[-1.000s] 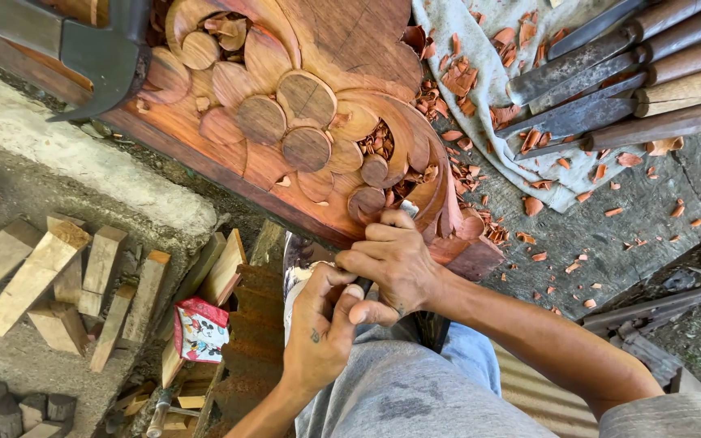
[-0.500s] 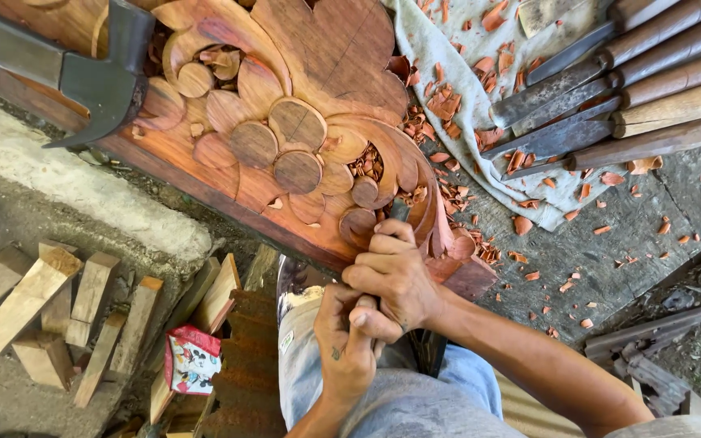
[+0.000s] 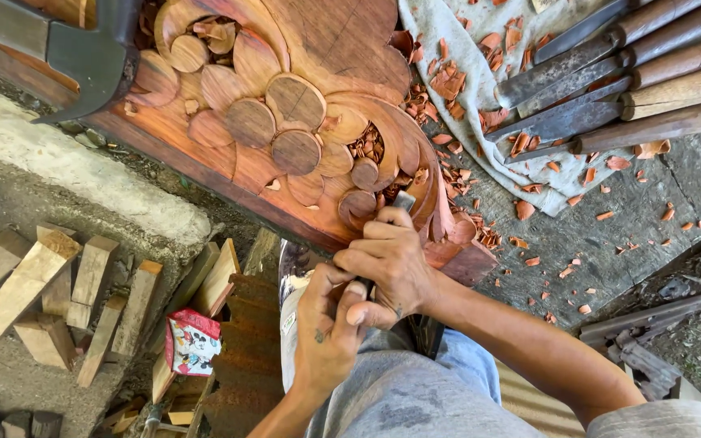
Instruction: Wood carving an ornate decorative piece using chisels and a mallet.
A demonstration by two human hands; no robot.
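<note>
Gripping: both hands clenched on one chisel, blade tip pressed into carved wood panel
R hand: wrapped round chisel shaft, knuckles just below panel edge
L hand: fist on handle end, right behind R hand, touching it
Chisel: mostly hidden by fingers, only metal tip shows above R hand
Beyond grip: wood chips by tip; row of spare chisels on grey cloth, well apart
L of grip: wood blocks

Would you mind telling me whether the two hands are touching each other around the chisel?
Touching: the head view shows the left hand pressed against the right hand, both wrapped around the chisel.
</note>
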